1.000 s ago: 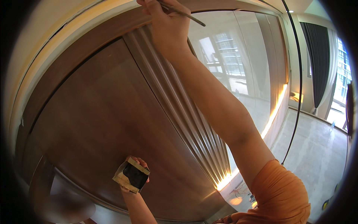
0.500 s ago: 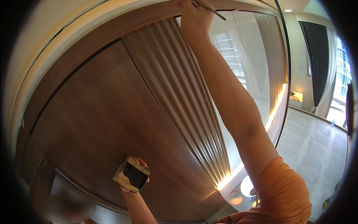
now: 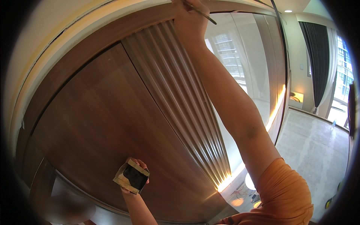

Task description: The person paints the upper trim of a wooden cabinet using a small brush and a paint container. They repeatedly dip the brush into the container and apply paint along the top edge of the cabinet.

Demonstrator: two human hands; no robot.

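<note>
High up, at the top edge of the view, my right hand (image 3: 190, 24) is closed around a thin dark stick, perhaps a brush handle (image 3: 205, 15). One end points down to the right; the other is hidden by the hand and the picture's edge. That hand is close to the brown frame strip above the ribbed panel (image 3: 180, 86). Lower down, my left hand (image 3: 142, 164) grips a small open-topped cardboard box (image 3: 130, 186) from beneath and behind. Something black (image 3: 135, 177) lies inside the box, its nature unclear. The box is in front of a smooth brown panel (image 3: 101, 112).
A pale wall edge with a dark gap (image 3: 56, 39) curves along the upper left. Right of the ribs stands a glossy reflecting panel (image 3: 258, 56). Strip lights (image 3: 225, 183) glow low down. Beyond are a grey floor (image 3: 311, 150), dark curtain (image 3: 315, 60) and window (image 3: 342, 78).
My right hand, with the thin stick, has shifted a little left and down along the strip. My left hand and the box have stayed nearly still.
</note>
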